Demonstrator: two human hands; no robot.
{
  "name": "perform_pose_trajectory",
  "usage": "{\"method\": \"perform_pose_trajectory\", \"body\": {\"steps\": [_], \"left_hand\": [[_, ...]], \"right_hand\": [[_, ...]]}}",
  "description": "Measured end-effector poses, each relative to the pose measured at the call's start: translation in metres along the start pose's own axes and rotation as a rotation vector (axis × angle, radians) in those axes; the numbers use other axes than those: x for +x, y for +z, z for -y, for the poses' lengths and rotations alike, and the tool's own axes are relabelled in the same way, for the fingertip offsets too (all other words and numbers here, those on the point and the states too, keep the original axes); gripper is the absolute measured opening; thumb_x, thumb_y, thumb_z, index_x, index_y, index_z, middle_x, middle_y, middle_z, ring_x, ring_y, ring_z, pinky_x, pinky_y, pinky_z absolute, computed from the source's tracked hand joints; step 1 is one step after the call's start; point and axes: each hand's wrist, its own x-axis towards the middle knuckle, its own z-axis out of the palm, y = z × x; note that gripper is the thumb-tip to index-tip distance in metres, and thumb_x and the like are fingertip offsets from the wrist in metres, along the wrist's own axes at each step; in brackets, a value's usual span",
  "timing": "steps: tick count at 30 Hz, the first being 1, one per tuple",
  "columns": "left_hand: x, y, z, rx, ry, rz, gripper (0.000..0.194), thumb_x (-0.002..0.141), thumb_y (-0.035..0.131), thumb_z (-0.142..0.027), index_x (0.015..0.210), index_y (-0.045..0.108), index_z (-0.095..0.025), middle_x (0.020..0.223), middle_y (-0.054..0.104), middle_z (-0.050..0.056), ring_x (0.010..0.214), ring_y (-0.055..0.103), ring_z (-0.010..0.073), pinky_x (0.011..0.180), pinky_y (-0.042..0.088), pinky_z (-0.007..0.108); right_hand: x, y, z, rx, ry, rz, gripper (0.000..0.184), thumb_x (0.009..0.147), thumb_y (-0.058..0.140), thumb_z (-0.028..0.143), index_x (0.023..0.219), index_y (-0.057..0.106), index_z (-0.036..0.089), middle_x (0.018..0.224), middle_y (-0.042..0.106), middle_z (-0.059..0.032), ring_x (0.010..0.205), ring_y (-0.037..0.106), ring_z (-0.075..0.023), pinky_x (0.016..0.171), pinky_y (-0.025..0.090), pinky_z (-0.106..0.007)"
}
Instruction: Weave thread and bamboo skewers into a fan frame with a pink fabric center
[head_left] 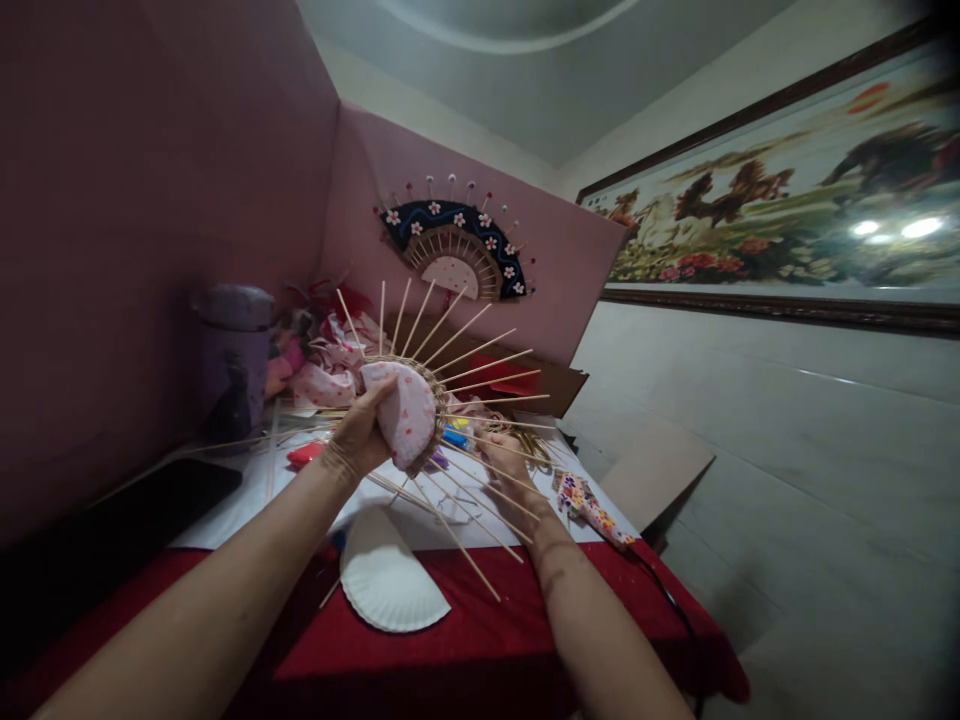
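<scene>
the patterned half-round (411, 425) is held up above the tabletop (450, 665), its curved edge bordered by a woven band (441, 410), with thin rods (499, 402) fanning outward. left grip (365, 430): closed on the half-round's straight side, thumb on its face. right grip (510, 462): fingers curled among the lower rods; hold and opening cannot be told. advised: steady support at the flat side, light handling, even rod spacing. the left fingers behind the piece are hidden; the weave's lower end is indistinct.
</scene>
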Motion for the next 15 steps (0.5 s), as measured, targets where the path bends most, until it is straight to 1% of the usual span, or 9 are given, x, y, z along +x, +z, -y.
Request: {"method": "perform_pose_trajectory", "body": {"steps": [1,3,5,6,9,11,15], "left_hand": [[0.001,-0.002,-0.001,0.017,-0.001,-0.004,0.010,0.077,0.059,-0.017,0.083,0.066,-0.012,0.074,0.072,0.008,0.063,0.068,0.0194,0.062,0.057,0.032],[0.003,-0.005,-0.001,0.051,-0.014,0.003,0.010,0.074,0.059,-0.010,0.080,0.066,-0.010,0.071,0.072,0.008,0.061,0.068,0.0187,0.060,0.057,0.030],[0.005,-0.008,0.000,0.083,-0.046,0.008,0.010,0.071,0.059,-0.008,0.079,0.066,-0.009,0.070,0.072,0.009,0.060,0.068,0.0190,0.060,0.057,0.030],[0.006,-0.010,0.001,0.099,-0.063,0.002,0.010,0.071,0.060,-0.008,0.078,0.066,-0.009,0.070,0.072,0.009,0.060,0.068,0.0193,0.059,0.057,0.030],[0.008,-0.012,0.002,0.129,-0.088,-0.026,0.009,0.070,0.060,-0.009,0.077,0.066,-0.009,0.068,0.072,0.009,0.057,0.067,0.0196,0.057,0.057,0.030],[0.009,-0.013,0.001,0.120,-0.075,-0.033,0.009,0.070,0.060,-0.008,0.076,0.066,-0.009,0.068,0.072,0.009,0.057,0.067,0.0195,0.056,0.057,0.030],[0.010,-0.013,0.000,0.083,-0.054,-0.056,0.013,0.067,0.062,-0.006,0.078,0.066,-0.010,0.068,0.072,0.009,0.057,0.068,0.0198,0.057,0.057,0.030]], "right_hand": [[-0.001,-0.002,0.003,0.090,0.018,0.020,0.049,0.072,0.051,0.064,0.049,0.041,0.022,0.040,0.033,0.0061,0.037,0.025,-0.0079,0.039,0.020,-0.025],[-0.004,-0.006,0.008,0.331,0.055,0.049,0.046,0.069,0.058,0.060,0.052,0.041,0.022,0.041,0.030,0.0080,0.036,0.020,-0.0063,0.037,0.016,-0.024],[-0.005,-0.010,0.013,0.534,0.075,0.055,0.042,0.065,0.067,0.054,0.056,0.042,0.021,0.041,0.027,0.0099,0.036,0.016,-0.0051,0.036,0.011,-0.023],[-0.005,-0.012,0.015,0.595,0.071,0.048,0.040,0.064,0.069,0.051,0.057,0.043,0.021,0.042,0.026,0.0106,0.036,0.014,-0.0049,0.036,0.009,-0.023],[-0.005,-0.016,0.020,0.694,0.041,0.029,0.036,0.063,0.070,0.043,0.060,0.041,0.022,0.043,0.021,0.0118,0.037,0.012,-0.0053,0.036,0.008,-0.022],[-0.005,-0.018,0.023,0.732,0.024,0.022,0.036,0.064,0.071,0.040,0.061,0.039,0.023,0.045,0.019,0.0120,0.038,0.012,-0.0055,0.035,0.009,-0.022],[-0.008,-0.020,0.027,0.790,0.034,0.052,0.035,0.067,0.069,0.033,0.061,0.036,0.022,0.046,0.017,0.0124,0.037,0.009,-0.0049,0.034,0.007,-0.021]]}}
